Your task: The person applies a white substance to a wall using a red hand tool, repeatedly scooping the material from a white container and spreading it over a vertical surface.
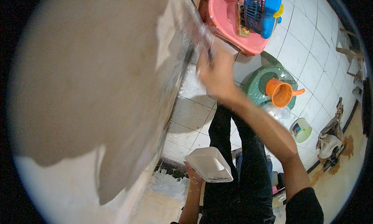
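Observation:
My right hand is closed around a tool that is smeared by motion; it looks flat and pale, and its exact kind does not show. The tool is up against the wall, whose surface has a large grey-brown area and paler patches. Lower down, my left hand grips a white plastic tub from its left side. The tub is tilted in front of my legs, with dark smears along its lower rim. Most of the left fingers are hidden behind it.
Ahead on the white tiled floor stands a pink basin with a blue basket in it. Nearer, an orange dipper rests on a green stool-like object. A small green-white container and a crumpled cloth lie right.

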The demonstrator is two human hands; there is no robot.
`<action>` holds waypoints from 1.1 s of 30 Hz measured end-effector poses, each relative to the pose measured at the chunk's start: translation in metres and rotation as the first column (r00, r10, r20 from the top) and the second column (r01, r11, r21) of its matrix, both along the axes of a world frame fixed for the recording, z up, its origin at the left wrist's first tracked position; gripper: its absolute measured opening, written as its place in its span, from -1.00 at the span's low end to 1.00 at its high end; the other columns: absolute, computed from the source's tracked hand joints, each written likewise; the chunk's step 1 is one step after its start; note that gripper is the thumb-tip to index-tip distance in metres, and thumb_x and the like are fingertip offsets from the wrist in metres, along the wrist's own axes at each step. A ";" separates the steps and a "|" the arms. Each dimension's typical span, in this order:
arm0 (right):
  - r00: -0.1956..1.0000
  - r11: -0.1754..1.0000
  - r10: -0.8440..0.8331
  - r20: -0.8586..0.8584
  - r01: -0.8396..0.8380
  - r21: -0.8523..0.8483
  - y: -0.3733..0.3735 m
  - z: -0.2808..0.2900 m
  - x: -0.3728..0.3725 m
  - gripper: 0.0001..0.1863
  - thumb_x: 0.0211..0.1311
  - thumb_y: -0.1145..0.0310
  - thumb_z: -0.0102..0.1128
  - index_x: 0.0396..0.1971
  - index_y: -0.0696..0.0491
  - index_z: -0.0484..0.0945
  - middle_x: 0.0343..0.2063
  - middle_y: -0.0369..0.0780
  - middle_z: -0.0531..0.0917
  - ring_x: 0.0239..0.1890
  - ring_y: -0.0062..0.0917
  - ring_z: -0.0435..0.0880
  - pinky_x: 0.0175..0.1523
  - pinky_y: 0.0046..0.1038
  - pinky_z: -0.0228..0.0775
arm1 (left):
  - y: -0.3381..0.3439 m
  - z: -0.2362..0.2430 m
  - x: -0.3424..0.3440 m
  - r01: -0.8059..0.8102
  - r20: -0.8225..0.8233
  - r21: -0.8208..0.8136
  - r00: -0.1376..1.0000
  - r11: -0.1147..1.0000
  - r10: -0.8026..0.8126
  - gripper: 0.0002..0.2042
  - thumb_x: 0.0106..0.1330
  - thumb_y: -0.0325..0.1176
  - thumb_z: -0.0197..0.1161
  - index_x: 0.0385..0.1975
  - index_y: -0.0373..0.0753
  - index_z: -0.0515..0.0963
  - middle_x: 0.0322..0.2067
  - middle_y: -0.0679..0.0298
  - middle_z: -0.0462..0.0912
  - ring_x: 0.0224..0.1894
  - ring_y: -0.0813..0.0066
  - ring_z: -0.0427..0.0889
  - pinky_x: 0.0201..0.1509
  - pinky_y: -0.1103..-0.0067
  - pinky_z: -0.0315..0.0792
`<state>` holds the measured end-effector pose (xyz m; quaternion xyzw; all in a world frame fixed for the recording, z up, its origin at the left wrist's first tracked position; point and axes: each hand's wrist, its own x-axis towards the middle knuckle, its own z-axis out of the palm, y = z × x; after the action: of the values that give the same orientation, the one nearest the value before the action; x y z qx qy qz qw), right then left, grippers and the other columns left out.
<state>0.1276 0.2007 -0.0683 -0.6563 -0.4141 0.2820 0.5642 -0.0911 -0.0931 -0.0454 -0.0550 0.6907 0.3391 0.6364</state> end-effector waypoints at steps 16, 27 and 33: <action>0.833 0.886 0.462 -0.305 -0.444 0.131 -0.115 0.026 -0.134 -0.58 -0.09 0.59 0.00 -0.11 0.25 0.35 -0.43 0.07 0.46 -0.42 -0.06 0.48 -0.39 -0.20 0.31 | -0.094 -0.058 -0.031 -0.103 -0.021 -0.043 0.994 0.994 0.103 -0.30 0.23 0.30 -0.31 0.20 -0.14 0.13 0.12 0.13 0.27 0.12 0.12 0.30 0.20 0.21 0.20; 0.994 0.993 0.112 0.006 -0.112 0.043 0.000 0.020 -0.063 -0.73 -0.07 0.61 -0.03 -0.27 0.30 0.44 -0.53 -0.02 0.51 -0.44 -0.30 0.56 -0.30 -0.34 0.38 | -0.084 -0.034 0.025 -0.099 0.274 -0.009 0.957 0.995 0.097 -0.31 0.28 0.24 -0.38 0.21 -0.20 0.12 0.15 0.12 0.27 0.16 0.22 0.30 0.25 0.32 0.18; 0.863 0.861 0.491 -0.122 -0.502 -0.083 -0.109 0.056 -0.163 -0.49 -0.22 0.63 -0.04 -0.08 0.27 0.35 -0.21 0.19 0.44 -0.21 0.10 0.46 -0.13 -0.13 0.36 | -0.128 -0.061 0.002 -0.125 0.084 -0.118 0.987 0.985 0.135 -0.30 0.27 0.26 -0.36 0.21 -0.19 0.12 0.14 0.14 0.28 0.16 0.24 0.30 0.24 0.34 0.19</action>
<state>-0.0358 0.0914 -0.0124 -0.5436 -0.5248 0.4722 0.4540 -0.0895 -0.2206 -0.1061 -0.1511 0.6738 0.3377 0.6397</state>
